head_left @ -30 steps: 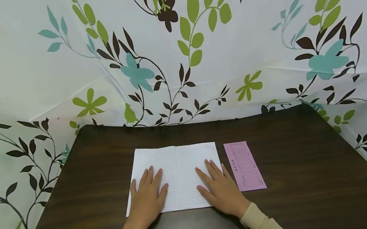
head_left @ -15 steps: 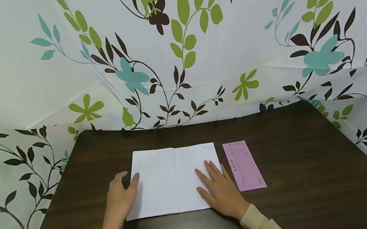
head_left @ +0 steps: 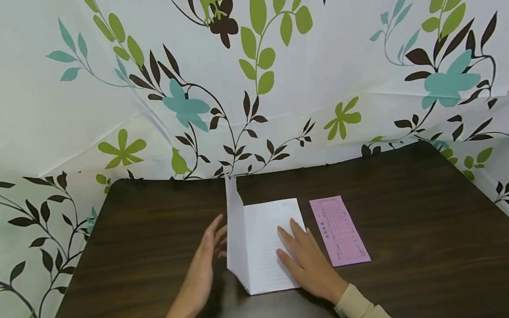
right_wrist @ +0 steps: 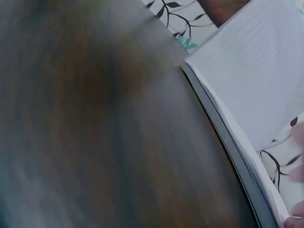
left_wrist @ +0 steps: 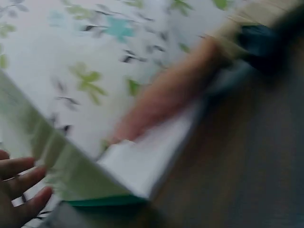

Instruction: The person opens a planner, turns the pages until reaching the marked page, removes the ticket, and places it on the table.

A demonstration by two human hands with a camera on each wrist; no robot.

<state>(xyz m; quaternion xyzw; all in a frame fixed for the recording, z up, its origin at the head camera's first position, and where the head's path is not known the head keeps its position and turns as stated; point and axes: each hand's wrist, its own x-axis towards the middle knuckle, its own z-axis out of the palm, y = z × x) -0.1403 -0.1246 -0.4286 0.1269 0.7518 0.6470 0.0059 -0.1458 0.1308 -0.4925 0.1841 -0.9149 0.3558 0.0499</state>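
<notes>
A lined notebook (head_left: 273,252) lies on the dark wooden table. Its left half (head_left: 236,236) stands raised along the fold, while the right half stays flat. Close to the raised half's outer side is my left hand (head_left: 202,270), fingers extended. In the left wrist view those fingers (left_wrist: 31,183) are beside the pale green outer cover (left_wrist: 71,166); whether they touch it is unclear. My right hand (head_left: 310,264) rests on the right page with fingers spread and grips nothing. The raised page (right_wrist: 247,71) also shows in the right wrist view.
A pink printed slip (head_left: 340,230) lies right of the notebook. The dark table (head_left: 429,253) ends at the back against a white cloth (head_left: 346,69) patterned with leaves and birds.
My left hand has left the left page, passed around its outer edge and moved right with that half, which has swung up from flat. My right hand has stayed on the right page.
</notes>
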